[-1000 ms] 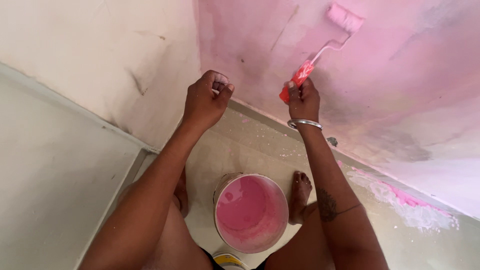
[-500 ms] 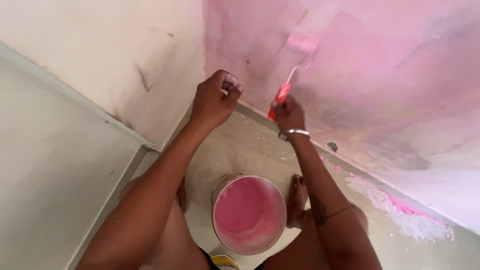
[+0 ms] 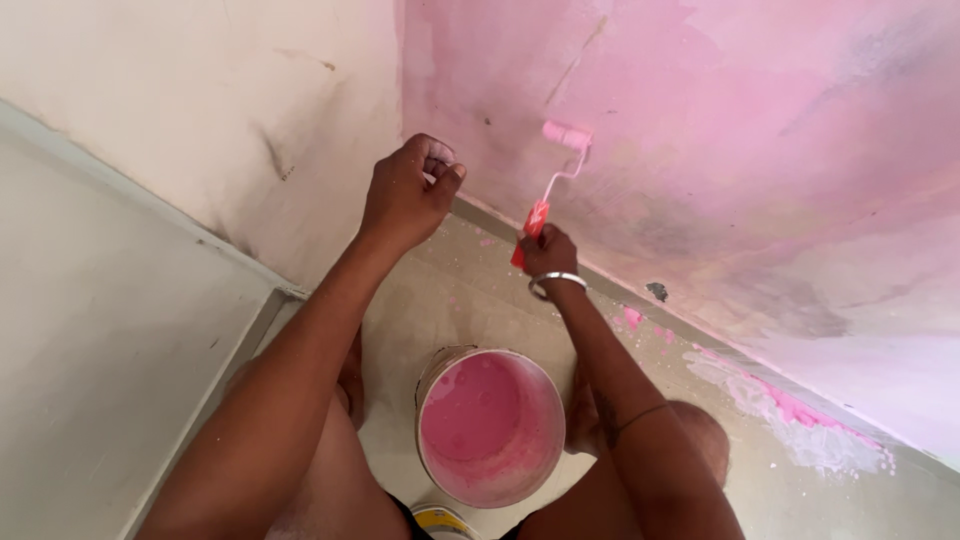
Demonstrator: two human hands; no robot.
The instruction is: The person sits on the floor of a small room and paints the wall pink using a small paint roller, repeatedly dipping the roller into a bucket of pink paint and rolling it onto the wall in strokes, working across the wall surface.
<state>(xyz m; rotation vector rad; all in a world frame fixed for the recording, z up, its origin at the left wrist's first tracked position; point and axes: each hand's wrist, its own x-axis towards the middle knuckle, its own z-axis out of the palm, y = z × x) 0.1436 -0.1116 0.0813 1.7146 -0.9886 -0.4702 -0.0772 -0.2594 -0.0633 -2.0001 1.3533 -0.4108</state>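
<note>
Rolling Pink Onto a Rough Wall

Gripping the red handle, our right hand (image 3: 548,252) held a small paint roller (image 3: 566,134), fingers clenched round the grip. Its fuzzy pink sleeve pressed against the pink wall (image 3: 720,120) low near the corner, joined to the handle by a thin bent wire. A smooth metal bangle (image 3: 554,284) circled that wrist. Our left hand (image 3: 410,192) hovered near the corner, curled into a loose fist; whether it held anything we could not tell. Below, between our knees, a round bucket (image 3: 490,425) of thick, glossy pink paint sat on the speckled floor (image 3: 460,300). Left of the corner, the cream wall (image 3: 200,100) looked chalky and scuffed. Pink splatter (image 3: 790,410) lay along the wall's base.
</note>
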